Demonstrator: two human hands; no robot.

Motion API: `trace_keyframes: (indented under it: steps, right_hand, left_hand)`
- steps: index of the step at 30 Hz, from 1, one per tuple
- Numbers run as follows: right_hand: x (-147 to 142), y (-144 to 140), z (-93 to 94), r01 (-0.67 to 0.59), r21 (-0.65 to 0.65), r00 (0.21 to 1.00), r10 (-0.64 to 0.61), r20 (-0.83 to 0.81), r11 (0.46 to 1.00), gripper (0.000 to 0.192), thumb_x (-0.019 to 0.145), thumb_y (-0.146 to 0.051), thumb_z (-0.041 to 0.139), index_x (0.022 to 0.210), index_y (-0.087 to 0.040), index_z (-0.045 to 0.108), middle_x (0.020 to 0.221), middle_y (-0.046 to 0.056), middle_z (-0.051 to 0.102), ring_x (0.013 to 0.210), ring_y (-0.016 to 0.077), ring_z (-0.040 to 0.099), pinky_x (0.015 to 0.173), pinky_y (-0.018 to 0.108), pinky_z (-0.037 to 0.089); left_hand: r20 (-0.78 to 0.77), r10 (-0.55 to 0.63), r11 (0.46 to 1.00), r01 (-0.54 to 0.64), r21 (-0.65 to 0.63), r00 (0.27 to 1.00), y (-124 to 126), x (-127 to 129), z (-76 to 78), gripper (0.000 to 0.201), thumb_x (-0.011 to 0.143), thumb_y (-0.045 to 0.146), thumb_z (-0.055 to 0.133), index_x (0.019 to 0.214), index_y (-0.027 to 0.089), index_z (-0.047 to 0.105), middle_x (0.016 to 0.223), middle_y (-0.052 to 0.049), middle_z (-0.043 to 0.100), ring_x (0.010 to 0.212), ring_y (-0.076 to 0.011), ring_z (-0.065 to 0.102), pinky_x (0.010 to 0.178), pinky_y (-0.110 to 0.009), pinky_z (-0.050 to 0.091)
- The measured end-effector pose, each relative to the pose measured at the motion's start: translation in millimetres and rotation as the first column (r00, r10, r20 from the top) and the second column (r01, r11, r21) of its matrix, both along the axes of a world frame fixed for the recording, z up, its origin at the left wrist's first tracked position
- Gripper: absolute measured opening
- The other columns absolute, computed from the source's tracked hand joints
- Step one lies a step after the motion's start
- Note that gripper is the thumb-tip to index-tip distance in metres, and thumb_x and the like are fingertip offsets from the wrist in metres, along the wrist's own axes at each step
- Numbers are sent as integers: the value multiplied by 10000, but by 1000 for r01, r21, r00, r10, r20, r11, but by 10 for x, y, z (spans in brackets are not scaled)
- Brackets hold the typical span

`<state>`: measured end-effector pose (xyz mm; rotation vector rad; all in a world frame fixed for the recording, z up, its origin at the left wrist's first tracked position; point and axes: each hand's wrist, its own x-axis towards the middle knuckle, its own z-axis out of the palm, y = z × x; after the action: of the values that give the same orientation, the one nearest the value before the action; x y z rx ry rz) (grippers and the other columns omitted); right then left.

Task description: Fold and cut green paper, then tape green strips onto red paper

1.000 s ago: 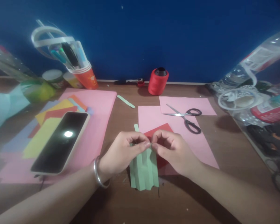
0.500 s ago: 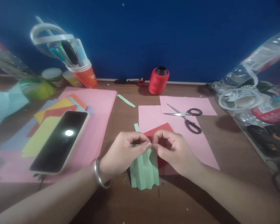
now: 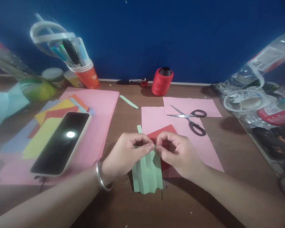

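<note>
Two bare hands meet at the middle of a brown wooden surface [image 3: 123,202], seen from above and behind. The left hand [image 3: 125,155], a silver bangle [image 3: 101,177] on its wrist, and the right hand [image 3: 178,153] each pinch the top edge of a pale green paper [image 3: 147,175] between thumb and forefinger, fingertips nearly touching, which looks like a grip for pressing or gathering a fold. The green paper is pleated lengthwise like an accordion; its lower end rests on the surface near the person and fans out a little, while the pinched end is drawn narrow. Under it lies a red paper square [image 3: 162,133], partly hidden by the right hand, on a larger pink sheet [image 3: 204,148]. Beyond, a pair of black-handled scissors [image 3: 192,118] lies slightly parted across a second pink sheet [image 3: 211,106], within easy reach of the right hand. To the left a dark-screened phone [image 3: 61,142] lies on a spread of coloured papers [image 3: 61,106] over another large pink sheet [image 3: 104,104]. A loose green strip [image 3: 128,102] sits further back. Against the blue wall stand a spool of red thread [image 3: 161,81], a marker [image 3: 130,81], and an orange cup of pens [image 3: 86,76]. Clear plastic bags of supplies [image 3: 258,101] crowd the right edge.
</note>
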<state>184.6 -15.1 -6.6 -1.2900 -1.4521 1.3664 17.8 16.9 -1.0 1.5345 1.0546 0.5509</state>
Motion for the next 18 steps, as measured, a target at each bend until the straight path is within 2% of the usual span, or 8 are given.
trace_keyframes:
  steps: [7,18]
  right_hand:
    - [12,12,1,26,12,999,-26,32,1000,79,772,-192,550,698,-180,522,619,-32,514,523,80,464,465,193,395]
    - [16,-1,-10,42,63,998,-44,37,997,85,756,-163,564,677,-176,533,591,-42,509,505,67,457,453,172,394]
  left_hand:
    - [29,29,1000,-28,-7,999,2,-3,13,146,777,245,556,689,156,631,660,12,618,637,-107,524,614,-220,404]
    - [59,43,999,-42,-25,997,1,-5,-21,144,780,251,566,697,157,637,663,19,619,636,-92,520,609,-201,402]
